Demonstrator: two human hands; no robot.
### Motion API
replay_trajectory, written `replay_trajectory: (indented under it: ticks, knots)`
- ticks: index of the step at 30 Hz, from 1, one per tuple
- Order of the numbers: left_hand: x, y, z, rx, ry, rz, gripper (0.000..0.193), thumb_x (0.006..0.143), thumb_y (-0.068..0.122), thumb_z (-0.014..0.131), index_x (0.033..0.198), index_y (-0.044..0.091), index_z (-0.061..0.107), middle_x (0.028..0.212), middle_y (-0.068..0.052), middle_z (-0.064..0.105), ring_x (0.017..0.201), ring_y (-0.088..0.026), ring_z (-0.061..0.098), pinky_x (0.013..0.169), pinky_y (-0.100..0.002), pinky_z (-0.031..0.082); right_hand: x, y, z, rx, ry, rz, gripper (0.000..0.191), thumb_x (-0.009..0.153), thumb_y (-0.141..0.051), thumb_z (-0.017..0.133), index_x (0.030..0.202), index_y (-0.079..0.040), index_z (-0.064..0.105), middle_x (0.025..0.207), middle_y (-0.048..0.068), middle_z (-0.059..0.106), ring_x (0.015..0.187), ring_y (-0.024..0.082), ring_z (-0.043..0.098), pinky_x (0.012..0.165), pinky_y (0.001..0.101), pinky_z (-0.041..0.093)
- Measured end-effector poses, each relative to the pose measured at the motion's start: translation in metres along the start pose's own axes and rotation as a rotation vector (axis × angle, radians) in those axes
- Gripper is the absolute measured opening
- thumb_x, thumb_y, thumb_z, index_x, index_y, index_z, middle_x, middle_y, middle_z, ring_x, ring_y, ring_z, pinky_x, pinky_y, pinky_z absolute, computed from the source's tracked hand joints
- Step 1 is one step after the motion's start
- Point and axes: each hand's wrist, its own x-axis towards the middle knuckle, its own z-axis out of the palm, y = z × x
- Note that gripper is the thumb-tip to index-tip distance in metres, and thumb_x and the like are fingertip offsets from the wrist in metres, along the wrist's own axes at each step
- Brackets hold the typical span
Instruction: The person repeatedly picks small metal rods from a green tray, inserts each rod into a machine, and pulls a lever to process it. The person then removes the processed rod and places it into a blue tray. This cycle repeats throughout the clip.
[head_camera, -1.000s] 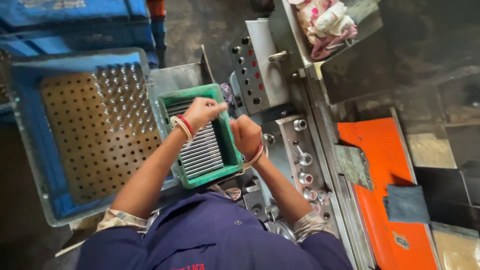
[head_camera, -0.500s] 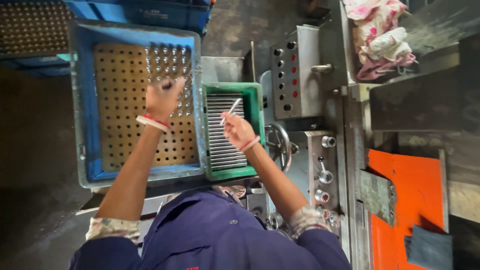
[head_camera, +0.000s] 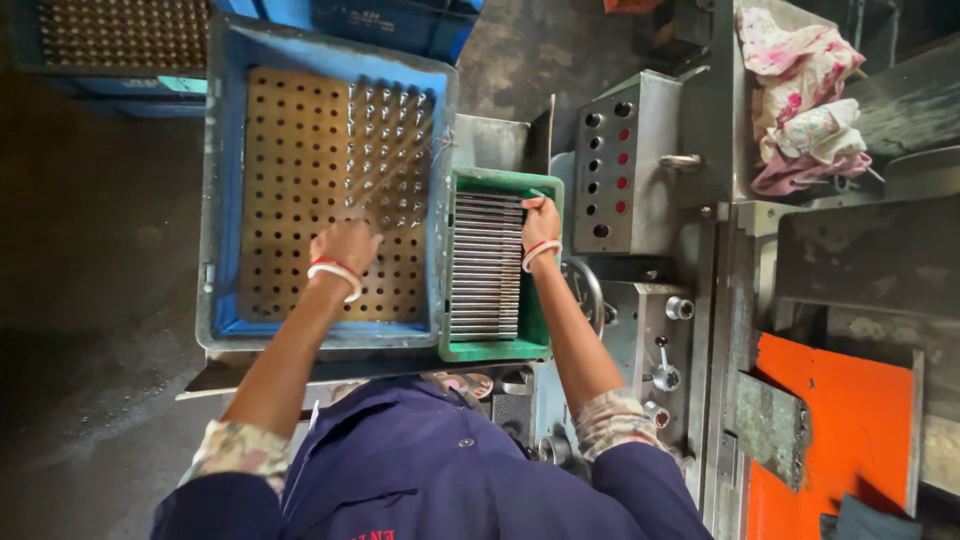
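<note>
Left hand (head_camera: 345, 245) was down inside the blue crate (head_camera: 222, 200), over the perforated board (head_camera: 300, 170), fingers curled downward w/ fingertips at the holes just below the standing pins (head_camera: 392, 130); whether it pinched a pin, can't tell, as the back of the hand hid the fingers. Red-and-white bangles sat on that wrist. Pins filled the board's upper right part, upright in rows; rest of the holes showed open. Right hand (head_camera: 541, 218) was at the top right corner of the green tray (head_camera: 500, 350), closed on a thin rod (head_camera: 538, 195) whose end poked out above the knuckles; bangles on this wrist too. Tray held a stack of metal rods (head_camera: 485, 265) lying side by side, crosswise, nearly covering its floor. Tray sat just beside the crate's right wall, touching it. Right of the tray stood a grey control box (head_camera: 625, 165) w/ red and black buttons, a handwheel (head_camera: 588, 290) just below it near the right forearm. Farther right: crumpled cloth (head_camera: 800, 95) up top, an orange panel (head_camera: 840, 430) lower down. Person wore a dark blue top w/ patterned cuffs.
</note>
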Motion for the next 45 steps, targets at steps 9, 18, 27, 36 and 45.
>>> replay_trajectory:
  ticks: [9,18,27,36,45]
  knots:
    - [0.025,0.032,0.002,0.133,0.142,0.126,0.028,0.098,0.023,0.054,0.093,0.012,0.079,0.095,-0.016,0.076,0.088,-0.037,0.075,0.075,-0.051,0.060,-0.020,0.014,-0.026,0.190,-0.053,-0.070,0.013,0.095,0.001,0.055,0.098,-0.002,0.068,0.096,0.009,0.073,0.086,0.019,0.066,0.079,0.0309,0.051]
    - [-0.047,0.048,-0.090,-0.211,0.197,0.467,0.046,0.095,0.054,0.064,0.090,0.012,0.080,0.070,-0.011,0.072,0.064,-0.029,0.070,0.062,-0.044,0.056,-0.080,-0.031,-0.062,0.372,-0.441,0.048,0.021,0.092,-0.016,0.073,0.109,-0.003,0.074,0.091,-0.005,0.074,0.080,0.002,0.063,0.070,0.0202,0.050]
    - [-0.050,0.099,-0.012,-1.395,-0.318,0.146,0.054,0.101,0.055,0.068,0.075,0.008,0.064,0.057,0.005,0.047,0.048,-0.010,0.044,0.045,-0.028,0.035,-0.139,-0.066,-0.133,0.185,-0.489,-0.187,0.026,0.107,-0.023,0.054,0.095,-0.002,0.062,0.079,0.005,0.060,0.074,0.014,0.055,0.069,0.0310,0.045]
    - [-0.070,0.145,0.031,-1.802,-0.845,0.062,0.022,0.104,0.023,0.056,0.091,0.006,0.062,0.086,-0.006,0.067,0.086,-0.020,0.070,0.086,-0.041,0.063,-0.202,-0.082,-0.172,-0.274,-0.115,-0.386,0.020,0.103,-0.017,0.059,0.090,-0.002,0.056,0.084,0.016,0.058,0.080,0.037,0.059,0.071,0.0464,0.045]
    - [-0.139,0.208,0.016,-1.627,-0.408,0.261,0.017,0.104,0.024,0.062,0.099,0.008,0.062,0.076,-0.001,0.056,0.062,-0.015,0.052,0.058,-0.036,0.045,-0.259,-0.081,-0.184,-0.255,-0.054,-0.336,0.029,0.093,-0.029,0.070,0.097,0.000,0.065,0.082,0.014,0.060,0.077,0.034,0.061,0.069,0.0431,0.048]
